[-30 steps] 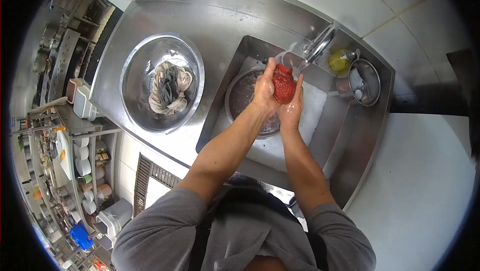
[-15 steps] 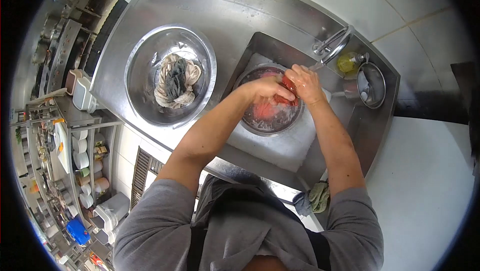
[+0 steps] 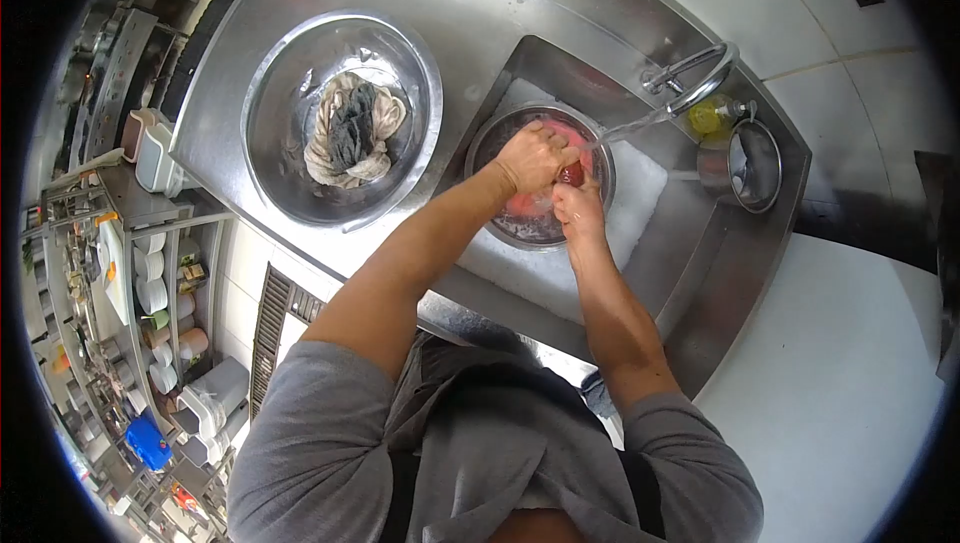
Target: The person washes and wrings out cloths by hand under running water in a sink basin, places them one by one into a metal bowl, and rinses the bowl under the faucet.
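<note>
Both hands grip a wet red cloth point(image 3: 571, 175) over a metal bowl point(image 3: 607, 205) of water in the sink. My left hand point(image 3: 536, 155) is closed on its upper end, knuckles up. Just below and to the right, my right hand point(image 3: 580, 208) is wrapped around the lower end. Only a short, bunched part of the cloth shows between the fists. More pink-red material point(image 3: 525, 205) shows in the bowl beneath the hands. Water streams from the curved tap point(image 3: 690, 93) and lands beside my left hand.
On the counter to the left, a large steel bowl point(image 3: 262, 158) holds twisted beige and dark grey cloths point(image 3: 352, 133). A yellow-green liquid bottle point(image 3: 712, 115) and a small metal pot point(image 3: 745, 168) stand behind the sink. A white slab point(image 3: 630, 193) lies under the water bowl.
My right hand has moved down and left, below my left hand, and the red cloth is now bunched tighter between the fists. The view has shifted slightly.
</note>
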`<state>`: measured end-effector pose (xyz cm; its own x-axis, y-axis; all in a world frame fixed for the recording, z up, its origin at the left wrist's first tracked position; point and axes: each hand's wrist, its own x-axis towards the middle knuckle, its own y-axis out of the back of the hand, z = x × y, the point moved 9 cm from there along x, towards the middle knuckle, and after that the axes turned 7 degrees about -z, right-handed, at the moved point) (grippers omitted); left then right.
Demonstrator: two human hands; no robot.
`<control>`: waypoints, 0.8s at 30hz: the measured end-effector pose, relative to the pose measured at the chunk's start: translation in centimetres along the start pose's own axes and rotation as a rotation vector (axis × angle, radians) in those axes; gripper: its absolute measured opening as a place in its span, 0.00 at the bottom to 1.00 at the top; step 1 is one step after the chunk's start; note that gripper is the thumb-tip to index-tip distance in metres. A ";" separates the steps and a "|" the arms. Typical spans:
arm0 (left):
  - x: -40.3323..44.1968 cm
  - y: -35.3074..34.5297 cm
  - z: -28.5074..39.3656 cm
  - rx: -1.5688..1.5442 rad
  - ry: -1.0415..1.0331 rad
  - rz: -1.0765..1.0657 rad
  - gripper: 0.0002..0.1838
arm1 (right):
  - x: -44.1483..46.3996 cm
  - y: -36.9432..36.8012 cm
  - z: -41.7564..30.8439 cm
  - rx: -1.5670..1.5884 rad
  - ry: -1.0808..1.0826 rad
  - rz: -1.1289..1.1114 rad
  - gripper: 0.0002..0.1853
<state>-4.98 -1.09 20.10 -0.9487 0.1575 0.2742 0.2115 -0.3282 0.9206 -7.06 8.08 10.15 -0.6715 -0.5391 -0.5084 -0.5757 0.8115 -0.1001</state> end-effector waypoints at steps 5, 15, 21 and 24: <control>-4.2 -3.2 -2.3 -0.322 0.638 -0.142 0.11 | -1.6 0.9 -2.2 -0.501 0.235 -0.078 0.35; -8.2 -7.2 8.0 -2.548 0.693 -0.744 0.09 | -9.1 -5.7 -11.6 -1.251 1.347 -0.552 0.07; -4.0 -6.5 0.4 -1.344 0.620 -0.516 0.12 | -2.9 -4.2 -10.7 -1.400 0.998 -0.407 0.08; -2.5 -2.7 -0.5 -0.625 0.468 -0.384 0.16 | -1.7 -3.4 -9.9 -1.381 0.940 -0.282 0.08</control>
<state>-3.33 -1.02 16.80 -0.9560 0.0081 -0.2934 -0.1808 -0.8036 0.5670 -8.60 3.99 19.86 -0.2165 -0.9721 0.0906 -0.3240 0.1591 0.9326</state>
